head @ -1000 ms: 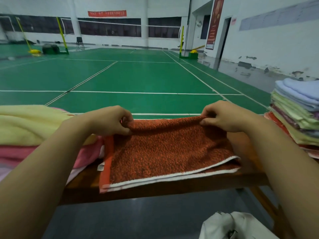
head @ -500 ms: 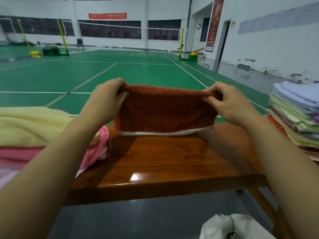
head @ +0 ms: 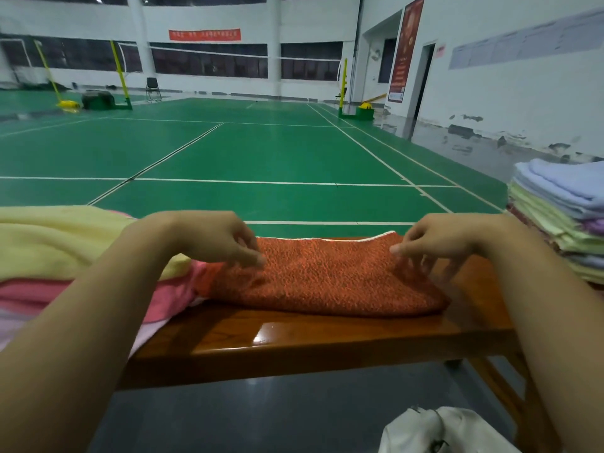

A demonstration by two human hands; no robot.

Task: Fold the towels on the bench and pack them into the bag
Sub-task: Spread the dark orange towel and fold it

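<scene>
Orange towel (head: 322,279): folded on tabletop (head: 327,335), long axis spanning between my left hand (head: 209,238) and right hand (head: 438,238); fingers of both loosely released, tips on its ends.

Dim, flat indoor light; a white glare spot on the glossy brown wooden bench (head: 271,335) below the left hand (head: 209,238); right hand (head: 438,238) fingertips motion-blurred; walls bow at the edges

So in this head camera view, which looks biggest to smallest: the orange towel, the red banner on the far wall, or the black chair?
1. orange towel, largest by far
2. red banner
3. black chair, smallest

The towel lies closest to the camera, so this ranks apparent size only.
</scene>
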